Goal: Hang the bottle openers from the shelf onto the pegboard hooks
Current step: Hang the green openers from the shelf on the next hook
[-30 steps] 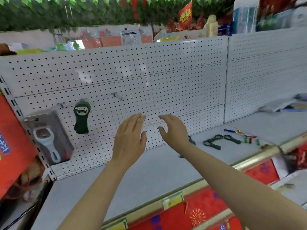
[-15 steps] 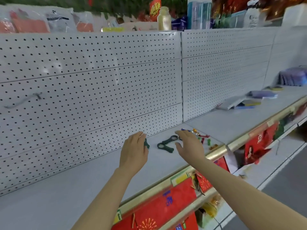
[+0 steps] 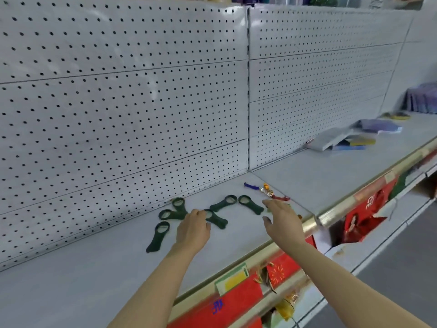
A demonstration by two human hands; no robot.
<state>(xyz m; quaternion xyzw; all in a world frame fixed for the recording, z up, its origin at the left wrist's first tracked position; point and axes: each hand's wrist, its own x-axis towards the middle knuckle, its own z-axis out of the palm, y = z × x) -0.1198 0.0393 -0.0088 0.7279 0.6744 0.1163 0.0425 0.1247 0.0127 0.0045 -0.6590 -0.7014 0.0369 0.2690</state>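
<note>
Several dark green bottle openers lie flat on the grey shelf (image 3: 71, 287) below the white pegboard (image 3: 123, 95). One opener (image 3: 158, 236) lies left of my left hand (image 3: 192, 229). Two crossed openers (image 3: 176, 209) sit behind it. Another opener (image 3: 216, 218) lies just beyond my left fingertips, partly hidden by them. Two more openers (image 3: 223, 203) (image 3: 250, 204) lie between my hands. My right hand (image 3: 282, 221) hovers open to the right, near the shelf's front edge. No hooks show in this view.
Small coloured items, a blue piece (image 3: 250, 185) and red and orange bits (image 3: 272, 194), lie right of the openers. Flat packets (image 3: 343, 140) are piled further right on the shelf. A gold rail (image 3: 314, 222) with red tags edges the shelf front.
My view has swung right and down, away from the hung opener and the hooks. Both hands have dropped toward the openers on the shelf, the left now right at one.
</note>
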